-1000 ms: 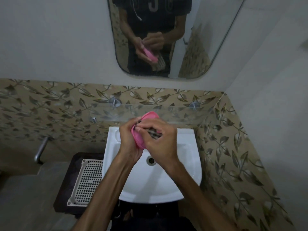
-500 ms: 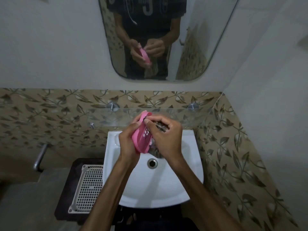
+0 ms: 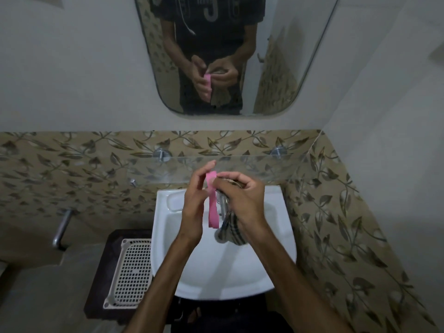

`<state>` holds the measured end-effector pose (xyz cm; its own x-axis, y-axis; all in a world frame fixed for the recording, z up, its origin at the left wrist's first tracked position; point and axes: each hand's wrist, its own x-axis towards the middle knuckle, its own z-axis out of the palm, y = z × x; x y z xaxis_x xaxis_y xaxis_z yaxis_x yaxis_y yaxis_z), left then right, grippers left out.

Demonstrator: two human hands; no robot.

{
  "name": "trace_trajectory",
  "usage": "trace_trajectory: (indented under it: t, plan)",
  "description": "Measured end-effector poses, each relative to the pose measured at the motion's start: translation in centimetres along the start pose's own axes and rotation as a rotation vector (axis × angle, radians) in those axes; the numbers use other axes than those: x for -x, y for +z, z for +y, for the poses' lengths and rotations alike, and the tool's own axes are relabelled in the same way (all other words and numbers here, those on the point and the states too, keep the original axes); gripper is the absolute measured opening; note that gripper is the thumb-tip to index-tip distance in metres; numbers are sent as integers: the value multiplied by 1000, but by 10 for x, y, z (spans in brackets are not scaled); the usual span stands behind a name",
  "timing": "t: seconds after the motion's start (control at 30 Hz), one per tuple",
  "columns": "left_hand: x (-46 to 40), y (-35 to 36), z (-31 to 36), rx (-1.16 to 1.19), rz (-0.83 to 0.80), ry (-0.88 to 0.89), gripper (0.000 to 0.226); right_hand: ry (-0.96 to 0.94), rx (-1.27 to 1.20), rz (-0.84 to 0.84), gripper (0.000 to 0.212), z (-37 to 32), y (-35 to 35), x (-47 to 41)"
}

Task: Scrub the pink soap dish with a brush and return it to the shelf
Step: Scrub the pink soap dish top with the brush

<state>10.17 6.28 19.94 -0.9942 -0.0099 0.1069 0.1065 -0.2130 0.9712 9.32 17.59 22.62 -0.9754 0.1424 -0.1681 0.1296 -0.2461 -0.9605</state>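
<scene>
1. Left hand (image 3: 192, 207): held the pink soap dish (image 3: 212, 200) edge-on, just right of its palm.
2. Right hand (image 3: 242, 200): curled around a checked cloth (image 3: 231, 230) (brush unseen), touching the dish.
3. Beyond both: glass shelf (image 3: 264, 169).

left grip (image 3: 193, 207): holds pink soap dish (image 3: 212, 200) edge-on | right grip (image 3: 242, 200): checked cloth (image 3: 231, 230)

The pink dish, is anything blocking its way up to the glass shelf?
Nothing visible. The dish, held edge-on by the left hand, is just below the shelf, with no objects seen on it.
</scene>
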Motion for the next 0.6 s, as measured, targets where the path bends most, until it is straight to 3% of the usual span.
trace_trajectory:
  t: [0.07,0.17,0.3,0.4,0.6]
  plan:
    - [-3,5,9,208,102,-159,48,-165,148,-16,14,9,0,4]
    - [-11,3,16,432,246,-487,65,-532,395,-64,18,23,2,10]
    - [-13,-15,12,645,152,-829,68,-808,581,-134,18,32,1,13]
    - [-10,-24,3,700,33,-927,59,-893,627,-222,17,32,-5,15]
    - [-3,-19,5,702,-135,-888,80,-873,644,-346,22,24,-22,20]
